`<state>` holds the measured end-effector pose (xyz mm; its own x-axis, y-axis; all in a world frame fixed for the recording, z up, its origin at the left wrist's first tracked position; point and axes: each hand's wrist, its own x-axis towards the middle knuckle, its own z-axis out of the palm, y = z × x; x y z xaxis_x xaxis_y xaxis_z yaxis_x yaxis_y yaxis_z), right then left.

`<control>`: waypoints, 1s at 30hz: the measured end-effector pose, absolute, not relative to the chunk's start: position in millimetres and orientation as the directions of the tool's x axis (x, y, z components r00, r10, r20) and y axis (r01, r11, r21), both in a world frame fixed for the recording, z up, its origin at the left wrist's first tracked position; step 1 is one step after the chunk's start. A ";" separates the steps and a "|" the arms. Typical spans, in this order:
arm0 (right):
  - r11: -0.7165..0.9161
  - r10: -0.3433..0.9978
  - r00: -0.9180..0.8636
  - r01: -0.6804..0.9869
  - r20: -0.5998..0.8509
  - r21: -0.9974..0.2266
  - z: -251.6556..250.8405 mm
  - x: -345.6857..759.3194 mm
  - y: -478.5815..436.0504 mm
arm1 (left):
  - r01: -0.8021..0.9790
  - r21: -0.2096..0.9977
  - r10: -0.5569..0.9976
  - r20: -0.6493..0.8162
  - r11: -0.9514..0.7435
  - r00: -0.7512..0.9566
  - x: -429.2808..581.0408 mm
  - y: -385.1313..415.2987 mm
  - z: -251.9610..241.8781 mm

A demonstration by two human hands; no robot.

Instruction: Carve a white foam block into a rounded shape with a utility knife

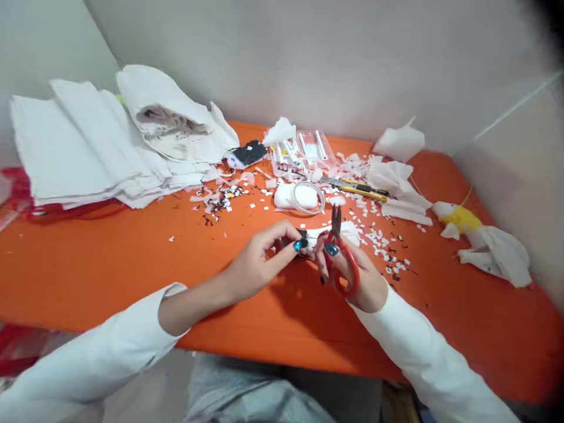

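Note:
My left hand (259,261) pinches a small dark piece (302,238) at its fingertips, low over the orange table (110,258). My right hand (352,273) is closed through the red handles of a pair of scissors (339,249). The scissors' blades point up and away, nearly closed. A folded white paper strip (335,232) lies just behind both hands. Both wrists wear white sleeves.
A stack of white paper sheets and bags (106,141) fills the back left. A roll of white tape (304,197), a yellow utility knife (356,188), a clear plastic box (308,147) and several paper scraps lie behind the hands. Crumpled white and yellow paper (480,235) sits at the right.

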<state>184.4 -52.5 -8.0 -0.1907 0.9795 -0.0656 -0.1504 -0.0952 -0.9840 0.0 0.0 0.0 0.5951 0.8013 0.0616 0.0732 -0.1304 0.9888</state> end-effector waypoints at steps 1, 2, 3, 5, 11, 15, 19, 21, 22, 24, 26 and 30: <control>-0.105 0.965 -0.249 -0.083 -0.081 -0.991 -9.2 187.0 -53.5 | 0.050 0.993 0.803 0.058 -0.108 0.593 -0.9 0.1 1.8; -0.106 0.950 -0.298 -0.020 -0.095 -0.994 -10.3 189.3 -54.5 | 0.031 0.995 0.804 0.057 -0.093 0.592 -1.7 0.2 3.3; -0.101 0.935 -0.338 0.037 -0.108 -0.994 -11.1 191.0 -55.4 | 0.016 0.996 0.803 0.058 -0.084 0.592 -2.4 0.2 4.5; -0.070 0.911 -0.394 0.147 -0.123 -0.987 -11.2 192.2 -57.1 | 0.002 0.996 0.798 0.067 -0.085 0.598 -3.7 0.0 5.4; -0.032 0.890 -0.438 0.224 -0.130 -0.974 -4.2 184.2 -62.6 | -0.022 0.989 0.771 0.126 -0.144 0.624 -7.7 -0.8 4.0; -0.096 0.890 -0.424 0.189 -0.170 -0.977 -5.7 181.4 -65.4 | -0.035 0.992 0.763 0.116 -0.122 0.636 -8.6 -0.1 4.0; -0.104 0.883 -0.443 0.136 -0.155 -0.985 -12.3 182.3 -65.2 | -0.041 0.994 0.768 0.102 -0.098 0.633 -8.0 0.5 3.5; -0.128 0.872 -0.459 0.118 -0.169 -0.985 -14.2 182.3 -64.5 | -0.044 0.996 0.771 0.092 -0.082 0.630 -7.6 0.6 3.5; -0.146 0.870 -0.461 0.103 -0.178 -0.984 -14.5 182.0 -64.1 | -0.049 0.996 0.772 0.088 -0.074 0.630 -7.4 0.7 3.6; -0.181 0.864 -0.465 0.064 -0.190 -0.981 -14.4 180.9 -63.7 | -0.070 0.996 0.774 0.088 -0.057 0.627 -6.7 0.8 4.1; -0.198 0.866 -0.462 0.035 -0.191 -0.980 -13.6 179.6 -63.5 | -0.098 0.995 0.777 0.089 -0.035 0.623 -6.1 0.7 4.7; -0.231 0.870 -0.446 0.011 -0.211 -0.973 -10.8 177.5 -63.2 | -0.125 0.992 0.781 0.076 0.002 0.620 -4.9 0.5 5.3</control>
<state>177.5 -63.2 -10.8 -0.4458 0.8699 -0.2111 0.0105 -0.2307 -0.9730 -4.9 0.5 5.3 0.6199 0.7809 0.0761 -0.1249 0.0024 0.9922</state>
